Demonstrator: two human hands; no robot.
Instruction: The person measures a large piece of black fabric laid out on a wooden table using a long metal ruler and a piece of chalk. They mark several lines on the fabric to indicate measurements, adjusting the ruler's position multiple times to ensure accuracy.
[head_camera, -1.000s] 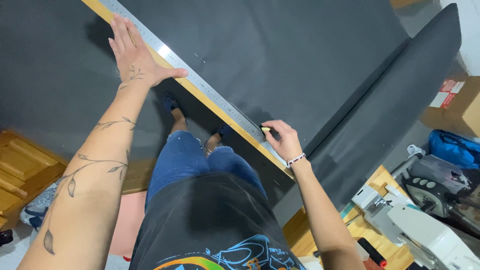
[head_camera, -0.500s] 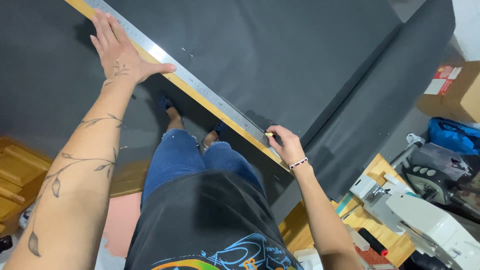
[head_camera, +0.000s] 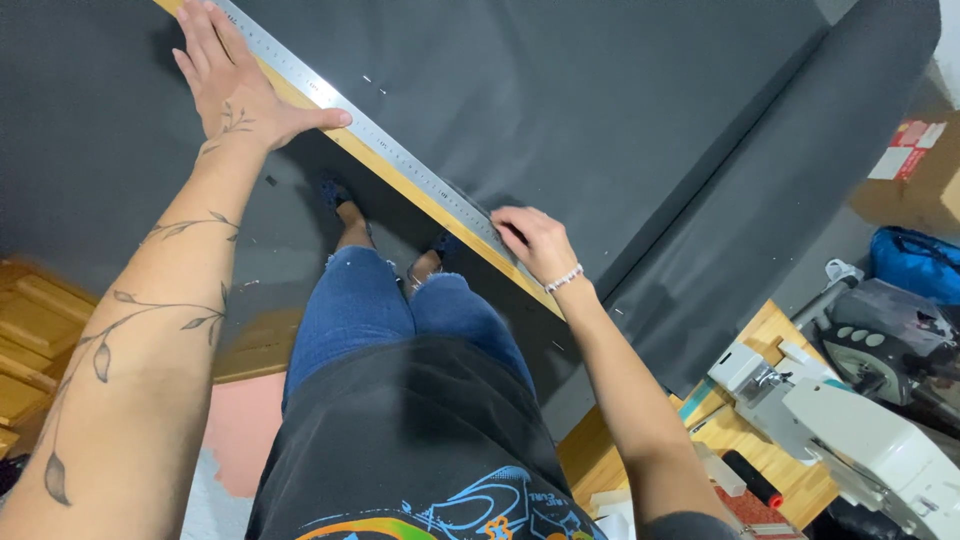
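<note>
From the head camera, the left hand (head_camera: 240, 85) lies flat, fingers spread, pressing the long metal ruler (head_camera: 400, 160) on the dark sheet (head_camera: 600, 100); the ruler runs diagonally to the right hand (head_camera: 535, 243), which is curled at its near end; I cannot tell what it pinches.

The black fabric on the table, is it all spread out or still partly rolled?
Partly rolled. The black fabric lies flat under the metal ruler, but its right end stays wound in a thick roll.
</note>
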